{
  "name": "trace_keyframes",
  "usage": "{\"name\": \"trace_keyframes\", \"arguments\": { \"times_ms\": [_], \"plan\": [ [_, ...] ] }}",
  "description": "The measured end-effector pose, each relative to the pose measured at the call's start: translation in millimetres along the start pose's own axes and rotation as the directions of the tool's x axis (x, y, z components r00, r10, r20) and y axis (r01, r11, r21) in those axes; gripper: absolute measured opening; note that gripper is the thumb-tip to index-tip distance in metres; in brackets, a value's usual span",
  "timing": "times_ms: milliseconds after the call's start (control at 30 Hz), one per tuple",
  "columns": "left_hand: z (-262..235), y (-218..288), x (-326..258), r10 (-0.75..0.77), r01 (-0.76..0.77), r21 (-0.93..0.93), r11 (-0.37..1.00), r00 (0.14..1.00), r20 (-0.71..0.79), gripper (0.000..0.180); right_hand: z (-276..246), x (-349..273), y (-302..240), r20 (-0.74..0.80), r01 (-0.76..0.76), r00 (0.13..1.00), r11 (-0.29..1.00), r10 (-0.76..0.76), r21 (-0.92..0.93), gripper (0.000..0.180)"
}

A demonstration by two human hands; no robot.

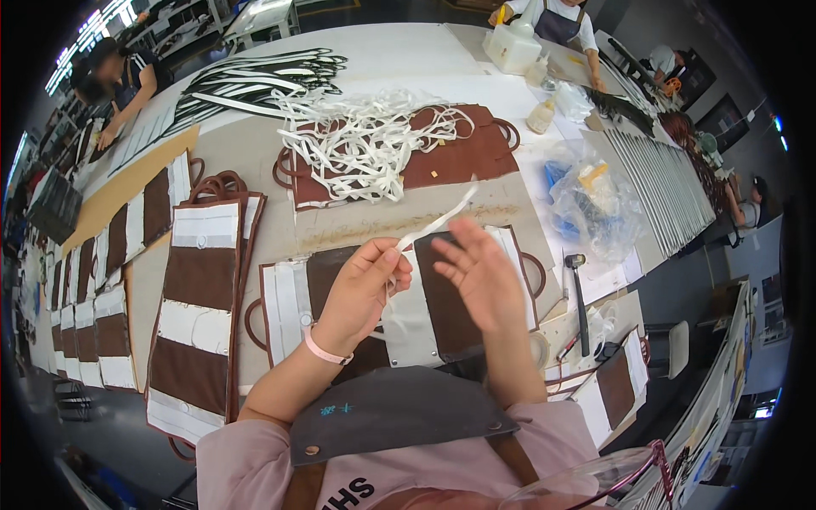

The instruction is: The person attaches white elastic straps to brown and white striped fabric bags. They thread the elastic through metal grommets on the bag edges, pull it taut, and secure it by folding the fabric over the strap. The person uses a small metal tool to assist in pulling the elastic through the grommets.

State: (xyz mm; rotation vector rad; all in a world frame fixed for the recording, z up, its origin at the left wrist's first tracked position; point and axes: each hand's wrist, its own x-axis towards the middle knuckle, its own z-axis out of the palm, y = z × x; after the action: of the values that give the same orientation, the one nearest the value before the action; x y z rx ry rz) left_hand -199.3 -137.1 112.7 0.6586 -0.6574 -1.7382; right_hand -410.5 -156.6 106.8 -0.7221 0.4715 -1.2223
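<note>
My left hand [371, 279] pinches a thin white strip [439, 219] between thumb and fingers. One end of the strip slants up to the right, and a loose length hangs below my fingers. My right hand [482, 276] is raised just right of the strip, fingers spread and slightly blurred, with nothing visible in it. Under both hands lies a flat brown-and-white bag panel [446, 319] with red-brown edging and a loop handle [534, 274] at each side. My forearms cover part of it.
Beyond my hands, tangled white strips [348, 144] lie on a red-brown bag piece [466, 153]. Panels are stacked [197, 280] on the left. A hammer [578, 297], a clear plastic bag [595, 204] and a glue bottle [541, 116] are on the right. Co-workers stand at the far edges.
</note>
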Motion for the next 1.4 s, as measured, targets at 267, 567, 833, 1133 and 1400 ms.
{"name": "trace_keyframes", "arguments": {
  "times_ms": [267,567,833,1133,1400],
  "plan": [
    [7.2,-11.7,-4.6,0.021,-0.018,0.076,0.997,0.999,-0.027,0.037,26.7,-16.5,37.1,0.04,-0.004,0.999,0.796,0.036,-0.605,0.034],
    [4.0,-11.6,-14.4,0.261,-0.218,0.786,0.578,0.962,0.075,0.028,37.3,-13.6,27.6,0.076,0.128,0.99,0.54,-0.119,-0.832,0.007],
    [-36.2,21.5,-10.7,-0.126,0.135,-0.112,0.985,0.988,0.085,0.01,12.7,-2.1,26.2,-0.18,-0.063,0.983,0.851,-0.037,-0.521,0.013],
    [-88.2,139.2,22.9,0.344,-0.36,-0.301,0.883,0.933,-0.109,0.015,-95.8,-24.5,-79.3,-0.357,0.085,0.934,0.985,-0.026,0.15,0.017],
    [-27.7,153.7,184.3,0.596,-0.513,0.606,0.608,0.799,0.079,0.039,5.5,-39.3,-85.2,0.129,0.102,0.988,0.988,-0.087,-0.118,0.023]
  ]
}}
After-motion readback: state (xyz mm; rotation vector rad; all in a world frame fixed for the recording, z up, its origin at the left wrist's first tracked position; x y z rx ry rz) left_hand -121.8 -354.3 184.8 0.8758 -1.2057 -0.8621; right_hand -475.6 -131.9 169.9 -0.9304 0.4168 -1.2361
